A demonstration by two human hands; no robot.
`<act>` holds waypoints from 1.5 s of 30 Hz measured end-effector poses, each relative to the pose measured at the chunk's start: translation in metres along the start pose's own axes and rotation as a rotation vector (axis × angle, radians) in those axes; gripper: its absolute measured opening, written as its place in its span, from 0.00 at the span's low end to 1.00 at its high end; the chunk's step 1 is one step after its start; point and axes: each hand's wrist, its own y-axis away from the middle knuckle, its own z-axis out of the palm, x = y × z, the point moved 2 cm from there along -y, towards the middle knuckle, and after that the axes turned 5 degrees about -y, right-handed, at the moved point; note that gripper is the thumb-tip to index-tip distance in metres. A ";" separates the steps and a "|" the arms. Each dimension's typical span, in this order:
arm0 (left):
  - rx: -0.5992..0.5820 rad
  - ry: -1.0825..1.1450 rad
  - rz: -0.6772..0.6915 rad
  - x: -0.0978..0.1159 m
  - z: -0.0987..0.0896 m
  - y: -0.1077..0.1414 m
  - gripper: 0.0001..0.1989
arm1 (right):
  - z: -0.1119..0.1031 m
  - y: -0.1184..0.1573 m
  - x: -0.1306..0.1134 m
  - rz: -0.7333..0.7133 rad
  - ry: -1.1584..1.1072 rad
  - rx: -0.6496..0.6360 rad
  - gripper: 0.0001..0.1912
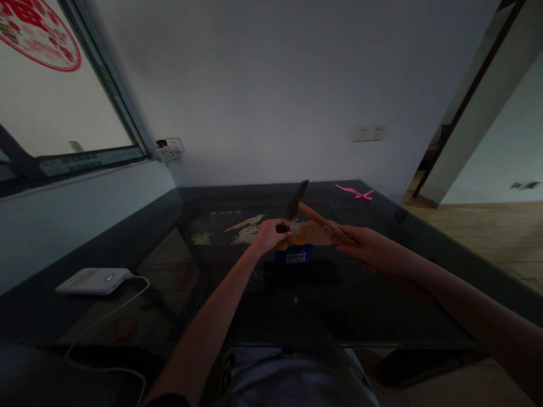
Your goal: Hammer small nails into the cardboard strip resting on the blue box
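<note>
My right hand (360, 243) is wrapped round the wooden handle of a hammer (316, 216). The hammer's dark head is raised just beyond my left fingertips. At the left end of a brown, speckled flat piece (314, 232), my left hand (271, 234) is closed in a pinch. Whatever lies between those fingers is too small and dim to make out. Under the speckled piece sits a blue box (296, 255) with a white label. A few thin, light slivers (257, 278) lie on the dark table, nearer to me than the box.
The glossy dark table (382, 305) meets the wall at its far edge. A white power bank (94, 281) with a white cable (121, 305) lies at the left. Far right on the table is a pink ribbon (358, 194). Wall sockets (370, 133) are above it.
</note>
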 end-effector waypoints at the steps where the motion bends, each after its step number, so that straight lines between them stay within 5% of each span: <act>1: 0.001 -0.004 -0.005 0.000 0.000 0.000 0.04 | 0.001 0.000 0.000 0.005 -0.006 -0.002 0.20; 5: 0.008 -0.018 -0.028 0.000 0.000 0.000 0.05 | 0.004 -0.001 0.004 0.064 -0.025 -0.015 0.17; 12: 0.013 0.007 0.011 -0.003 0.001 0.000 0.04 | 0.005 0.007 0.009 0.028 -0.136 0.019 0.26; 20: -0.013 0.152 0.060 0.001 -0.004 0.001 0.14 | 0.042 0.006 0.055 0.018 -0.453 0.171 0.24; 25: 0.025 0.101 0.028 0.000 -0.009 0.003 0.09 | 0.048 0.003 0.067 -0.019 -0.506 0.194 0.21; 37: 0.031 -0.028 -0.020 0.000 -0.004 -0.001 0.05 | 0.001 0.001 0.013 0.010 -0.099 0.002 0.20; 45: 0.023 -0.066 -0.083 -0.004 0.001 -0.002 0.08 | -0.009 -0.006 -0.004 0.071 0.018 -0.062 0.21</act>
